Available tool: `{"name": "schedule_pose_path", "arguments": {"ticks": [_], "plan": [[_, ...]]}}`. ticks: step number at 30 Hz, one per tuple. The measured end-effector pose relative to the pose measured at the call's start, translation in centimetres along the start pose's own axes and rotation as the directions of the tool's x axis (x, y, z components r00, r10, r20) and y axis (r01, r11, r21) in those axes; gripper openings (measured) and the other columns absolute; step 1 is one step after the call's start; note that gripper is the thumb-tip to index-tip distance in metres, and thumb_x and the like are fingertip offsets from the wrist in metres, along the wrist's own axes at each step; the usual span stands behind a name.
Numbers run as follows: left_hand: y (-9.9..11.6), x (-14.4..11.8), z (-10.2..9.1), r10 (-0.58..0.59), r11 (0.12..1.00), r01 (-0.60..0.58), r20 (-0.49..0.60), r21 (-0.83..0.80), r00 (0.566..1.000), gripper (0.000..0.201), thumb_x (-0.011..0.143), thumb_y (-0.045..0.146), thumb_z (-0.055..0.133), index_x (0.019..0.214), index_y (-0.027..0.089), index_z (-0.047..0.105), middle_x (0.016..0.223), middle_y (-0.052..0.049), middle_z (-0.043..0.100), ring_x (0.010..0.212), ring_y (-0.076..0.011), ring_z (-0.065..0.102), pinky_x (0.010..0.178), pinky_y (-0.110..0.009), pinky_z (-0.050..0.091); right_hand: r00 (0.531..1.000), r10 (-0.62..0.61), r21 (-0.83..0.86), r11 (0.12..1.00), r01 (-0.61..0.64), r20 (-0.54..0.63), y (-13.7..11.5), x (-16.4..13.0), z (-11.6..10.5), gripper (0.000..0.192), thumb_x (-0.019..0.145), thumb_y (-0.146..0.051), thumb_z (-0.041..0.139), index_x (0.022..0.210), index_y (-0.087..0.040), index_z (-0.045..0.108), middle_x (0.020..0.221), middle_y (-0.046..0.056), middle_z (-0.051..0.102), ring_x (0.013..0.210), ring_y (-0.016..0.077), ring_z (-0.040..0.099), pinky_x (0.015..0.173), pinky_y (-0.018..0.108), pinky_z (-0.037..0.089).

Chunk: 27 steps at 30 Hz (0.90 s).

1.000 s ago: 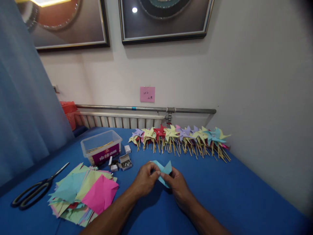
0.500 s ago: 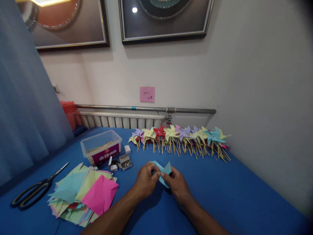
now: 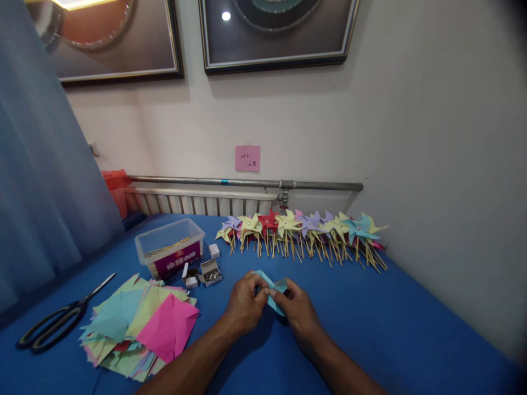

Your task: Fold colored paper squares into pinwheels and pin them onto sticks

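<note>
Blue paper (image 3: 280,286) pinched in fingers (image 3: 262,297) of left hand (image 3: 246,303), right hand (image 3: 300,310); forearms (image 3: 203,350) angled inward.

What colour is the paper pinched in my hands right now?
The paper is light blue; it shows best in the head view.

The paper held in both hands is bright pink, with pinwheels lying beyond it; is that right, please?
Not quite: the head view shows light blue paper in the left hand and right hand, with pinwheels lying beyond it.

Dim, soft light leaves a white glare spot on the right framed picture (image 3: 275,46); right corners darken.
</note>
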<state>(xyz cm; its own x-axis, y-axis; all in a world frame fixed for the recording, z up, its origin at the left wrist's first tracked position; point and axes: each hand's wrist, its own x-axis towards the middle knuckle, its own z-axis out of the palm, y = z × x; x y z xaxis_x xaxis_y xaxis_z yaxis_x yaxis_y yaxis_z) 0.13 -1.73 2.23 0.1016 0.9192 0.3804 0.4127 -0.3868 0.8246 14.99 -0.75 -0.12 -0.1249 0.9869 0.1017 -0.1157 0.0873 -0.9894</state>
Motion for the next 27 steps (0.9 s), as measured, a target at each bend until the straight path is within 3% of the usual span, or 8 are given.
{"name": "schedule_pose_path", "arguments": {"ticks": [4, 8, 12, 15, 18, 20, 23, 27], "plan": [[-0.1, 0.0, 0.0, -0.013, 1.000, 0.013, -0.002, 0.023, 1.000, 0.013, 0.080, 0.016, 0.053, 0.067, 0.018, 0.055, 0.073, 0.001, 0.055, 0.074, -0.0149, 0.054, 0.073, -0.028, 0.040, 1.000, 0.009, 0.004, 1.000, -0.009, -0.005, -0.2, -0.2, 0.1, 0.036, 0.068, -0.048, 0.078, 0.069, -0.020, 0.055, 0.059, -0.006, 0.047, 0.055, 0.0099, 0.040, 0.052, 0.023, 0.033], [-0.1, -0.1, 0.1, 0.009, 1.000, -0.008, -0.013, 0.027, 1.000, 0.013, 0.079, 0.015, 0.053, 0.067, 0.018, 0.054, 0.072, 0.001, 0.055, 0.073, -0.0146, 0.054, 0.080, -0.030, 0.040, 1.000, 0.000, 0.006, 1.000, 0.000, -0.007, -0.5, -0.3, 0.3, 0.036, 0.067, -0.048, 0.079, 0.068, -0.020, 0.057, 0.059, -0.005, 0.050, 0.055, 0.0106, 0.042, 0.053, 0.023, 0.034], [0.0, 0.0, 0.1, -0.002, 1.000, 0.001, -0.033, -0.010, 0.999, 0.012, 0.079, 0.018, 0.055, 0.067, 0.018, 0.056, 0.072, 0.001, 0.056, 0.074, -0.0148, 0.054, 0.078, -0.029, 0.041, 1.000, -0.006, 0.032, 0.999, 0.006, -0.003, -0.3, 0.0, 0.1, 0.038, 0.067, -0.051, 0.079, 0.077, -0.018, 0.063, 0.065, -0.002, 0.060, 0.059, 0.0132, 0.049, 0.057, 0.025, 0.040], [-0.1, 0.4, -0.1, -0.115, 0.988, 0.106, -0.081, -0.114, 0.990, 0.005, 0.077, 0.023, 0.058, 0.076, 0.018, 0.060, 0.073, 0.001, 0.058, 0.070, -0.0140, 0.053, 0.068, -0.026, 0.041, 0.999, 0.024, 0.082, 0.996, -0.022, -0.024, -0.3, 0.3, -0.1, 0.042, 0.065, -0.051, 0.080, 0.086, -0.017, 0.067, 0.072, 0.001, 0.066, 0.063, 0.0157, 0.055, 0.060, 0.027, 0.043], [-0.3, 0.9, -0.4, -0.321, 0.902, 0.264, -0.122, -0.342, 0.939, 0.016, 0.073, 0.029, 0.065, 0.082, 0.017, 0.059, 0.069, 0.002, 0.058, 0.064, -0.0129, 0.054, 0.064, -0.026, 0.041, 0.997, 0.074, 0.156, 0.985, -0.070, -0.016, -0.5, 0.3, -0.2, 0.043, 0.065, -0.048, 0.081, 0.092, -0.017, 0.068, 0.075, 0.003, 0.069, 0.065, 0.0176, 0.058, 0.063, 0.028, 0.046], [-0.4, 1.1, -0.6, -0.417, 0.794, 0.345, -0.036, -0.500, 0.908, 0.022, 0.070, 0.033, 0.069, 0.077, 0.016, 0.057, 0.063, 0.002, 0.057, 0.058, -0.0115, 0.052, 0.060, -0.025, 0.040, 0.997, 0.073, 0.197, 0.978, -0.075, 0.014, -0.7, 0.2, -0.1, 0.042, 0.066, -0.046, 0.082, 0.094, -0.018, 0.068, 0.078, 0.003, 0.070, 0.067, 0.0182, 0.060, 0.065, 0.029, 0.047], [-0.3, 1.0, -0.6, -0.419, 0.636, 0.437, 0.190, -0.636, 0.888, 0.030, 0.065, 0.038, 0.075, 0.065, 0.016, 0.054, 0.054, 0.003, 0.052, 0.049, -0.0085, 0.045, 0.052, -0.023, 0.034, 0.998, 0.049, 0.208, 0.976, -0.057, 0.043, -1.0, 0.0, 0.2, 0.039, 0.064, -0.042, 0.084, 0.090, -0.018, 0.067, 0.076, 0.001, 0.070, 0.066, 0.0169, 0.059, 0.065, 0.028, 0.046], [-0.1, 0.6, -0.4, -0.437, 0.593, 0.485, 0.248, -0.642, 0.864, 0.028, 0.055, 0.030, 0.081, 0.065, 0.013, 0.061, 0.055, 0.000, 0.058, 0.049, -0.0094, 0.048, 0.052, -0.023, 0.035, 0.998, 0.044, 0.152, 0.987, -0.049, 0.036, -0.8, 0.0, 0.2, 0.038, 0.062, -0.042, 0.084, 0.085, -0.018, 0.064, 0.071, 0.000, 0.068, 0.064, 0.0165, 0.059, 0.061, 0.027, 0.045]]}}
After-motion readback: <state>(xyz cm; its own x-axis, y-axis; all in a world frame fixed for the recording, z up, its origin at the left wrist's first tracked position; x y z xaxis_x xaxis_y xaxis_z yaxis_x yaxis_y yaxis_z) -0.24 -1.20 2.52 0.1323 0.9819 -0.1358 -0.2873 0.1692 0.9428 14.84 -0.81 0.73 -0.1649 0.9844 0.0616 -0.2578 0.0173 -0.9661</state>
